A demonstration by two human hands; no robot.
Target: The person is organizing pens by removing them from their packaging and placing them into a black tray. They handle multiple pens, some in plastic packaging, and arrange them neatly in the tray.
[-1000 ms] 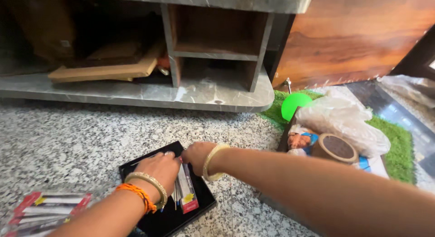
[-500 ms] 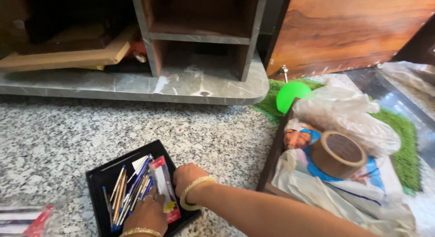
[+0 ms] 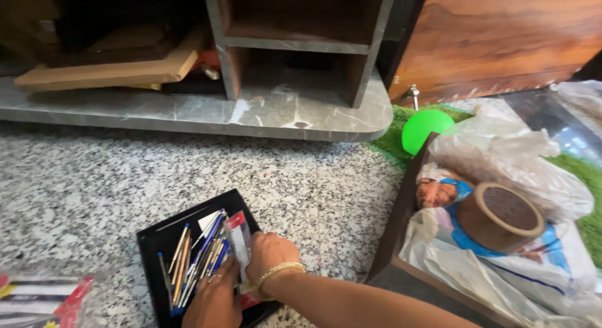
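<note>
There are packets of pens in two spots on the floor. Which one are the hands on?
The red-edged packet standing on edge in the black tray, between the right hand and left hand. The other packets lie untouched at the far left.

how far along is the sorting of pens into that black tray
Done: a bunch of loose pens already lies in the black tray. In hand: the right hand and left hand press on a red-edged pen packet at the tray's right side. Left: another stack of red packets sits on the granite floor outside the tray.
</note>
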